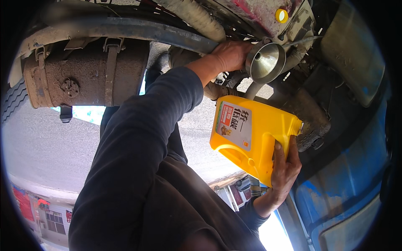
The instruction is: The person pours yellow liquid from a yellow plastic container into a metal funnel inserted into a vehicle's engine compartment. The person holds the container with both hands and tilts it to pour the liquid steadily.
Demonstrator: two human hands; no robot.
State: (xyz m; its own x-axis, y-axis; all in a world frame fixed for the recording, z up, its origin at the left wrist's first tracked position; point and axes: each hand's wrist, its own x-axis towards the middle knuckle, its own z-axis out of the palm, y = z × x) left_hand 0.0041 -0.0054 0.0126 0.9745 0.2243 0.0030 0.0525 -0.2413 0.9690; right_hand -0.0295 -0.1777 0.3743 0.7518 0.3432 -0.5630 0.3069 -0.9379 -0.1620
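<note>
My left hand [234, 56] reaches up to a round metal funnel [264, 62], its fingers closed at the funnel's left edge; the fingertips are partly hidden. The funnel's wide mouth faces me, and I see nothing inside but its small central hole. In my right hand [286, 169] is a yellow plastic jug [261, 121] with a printed label. The jug lies tilted below the funnel, apart from it, its neck pointing right. My thumb and fingers wrap round its lower right part, near the neck. A yellow ring-shaped cap [282, 16] rests on the reddish part above the funnel.
A rusty strapped tank [83, 75] hangs at the left below a long metal rail [125, 30]. A wrapped pipe [194, 19] runs down from the top. Blue vehicle panels [347, 184] stand close on the right. Grey pavement [46, 142] and a building lie beyond.
</note>
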